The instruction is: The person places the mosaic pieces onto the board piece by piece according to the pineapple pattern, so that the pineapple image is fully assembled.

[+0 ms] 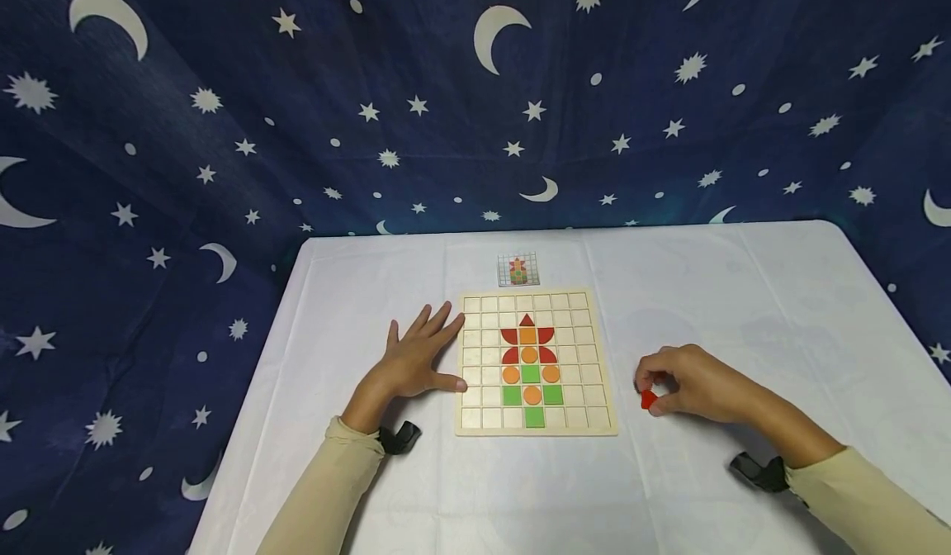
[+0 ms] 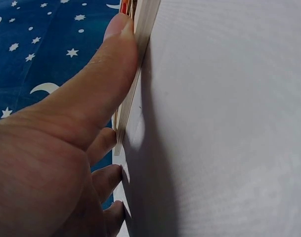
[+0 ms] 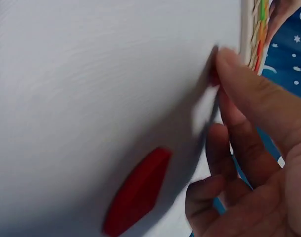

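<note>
A white-clothed worktop (image 1: 743, 291) stands against a dark blue hanging cloth printed with moons and stars (image 1: 223, 125). Near the middle of the worktop lies a square pale wooden grid board (image 1: 594, 357), carrying red, orange and green flat shapes in a flower-like figure. Just beyond its far edge lies a small printed pattern card (image 1: 518, 270). The left hand (image 1: 416, 361) lies flat and spread on the worktop, its thumb (image 2: 108, 74) and fingertips against the board's left edge — holding nothing. The right hand (image 1: 687, 381), right of the board, has curled fingers around a small flat red wooden piece (image 1: 649, 400) lying on the worktop; whether the grip actually closes on it cannot be told.
</note>
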`<action>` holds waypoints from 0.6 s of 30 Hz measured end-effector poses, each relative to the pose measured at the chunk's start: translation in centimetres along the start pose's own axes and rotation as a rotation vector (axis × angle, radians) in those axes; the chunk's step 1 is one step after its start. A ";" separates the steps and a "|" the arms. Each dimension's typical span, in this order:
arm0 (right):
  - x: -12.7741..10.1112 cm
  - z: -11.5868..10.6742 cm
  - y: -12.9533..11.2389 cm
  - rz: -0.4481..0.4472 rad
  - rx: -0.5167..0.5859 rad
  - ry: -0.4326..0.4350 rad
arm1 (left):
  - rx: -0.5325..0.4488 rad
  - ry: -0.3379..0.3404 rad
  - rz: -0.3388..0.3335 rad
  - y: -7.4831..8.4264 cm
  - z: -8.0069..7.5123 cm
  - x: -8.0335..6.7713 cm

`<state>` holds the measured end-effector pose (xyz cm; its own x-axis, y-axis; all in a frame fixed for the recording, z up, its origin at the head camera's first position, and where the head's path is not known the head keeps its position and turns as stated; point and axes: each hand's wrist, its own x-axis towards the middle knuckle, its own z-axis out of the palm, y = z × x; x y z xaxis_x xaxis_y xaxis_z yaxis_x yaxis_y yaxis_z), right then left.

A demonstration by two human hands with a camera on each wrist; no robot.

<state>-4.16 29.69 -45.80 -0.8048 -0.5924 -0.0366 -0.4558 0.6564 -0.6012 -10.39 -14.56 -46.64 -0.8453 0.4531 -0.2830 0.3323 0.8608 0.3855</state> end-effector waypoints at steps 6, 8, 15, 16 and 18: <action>1.3 1.4 -1.5 0.028 0.212 0.045 | 0.001 0.003 0.000 0.0 0.0 0.0; 1.9 2.0 -2.4 0.063 0.273 0.053 | 0.006 0.002 -0.001 -0.1 0.0 0.0; 3.7 4.3 -5.0 0.188 0.378 0.021 | 0.008 0.003 -0.005 -0.1 0.1 0.0; 3.9 4.6 -5.3 0.195 0.382 0.019 | 0.007 0.003 -0.005 -0.1 0.1 0.0; 4.3 5.2 -5.8 0.192 0.374 0.023 | 0.006 0.003 -0.005 -0.1 0.1 0.0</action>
<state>-2.96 20.94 -46.65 -0.8720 -0.4622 -0.1612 -0.1305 0.5369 -0.8335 -10.39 -14.59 -46.80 -0.8485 0.4476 -0.2822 0.3304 0.8647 0.3783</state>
